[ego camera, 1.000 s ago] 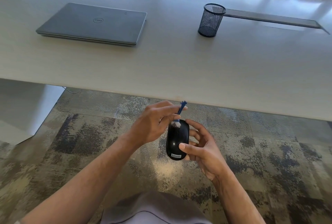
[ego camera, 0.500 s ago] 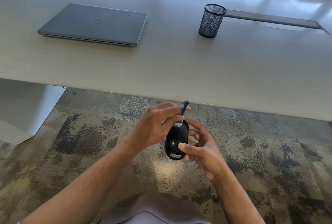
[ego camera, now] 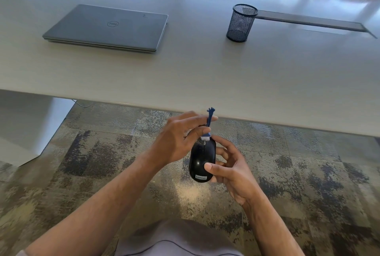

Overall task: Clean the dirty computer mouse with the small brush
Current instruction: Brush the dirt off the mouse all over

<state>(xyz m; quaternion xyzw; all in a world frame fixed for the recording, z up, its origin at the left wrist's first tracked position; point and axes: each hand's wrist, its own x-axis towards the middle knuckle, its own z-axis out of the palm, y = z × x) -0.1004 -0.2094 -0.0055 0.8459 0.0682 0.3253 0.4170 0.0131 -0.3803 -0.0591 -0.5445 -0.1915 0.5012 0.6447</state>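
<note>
Left hand (ego camera: 176,142) pinches thin blue brush (ego camera: 209,122) between thumb and fingers, white bristles touching front of mouse (ego camera: 202,159). Right hand (ego camera: 232,170) cradles mouse, fingers curled beneath, thumb on glossy black oval shell, below table (ego camera: 205,79) edge, over mottled carpet (ego camera: 102,153). On matte pale table: closed grey laptop (ego camera: 107,27), black mesh cup (ego camera: 242,22).

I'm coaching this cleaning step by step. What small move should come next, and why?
Probably draw the small brush down the mouse: the left hand holds its bristles at the wheel end, the right hand grips the mouse, and the rest lies below.
</note>
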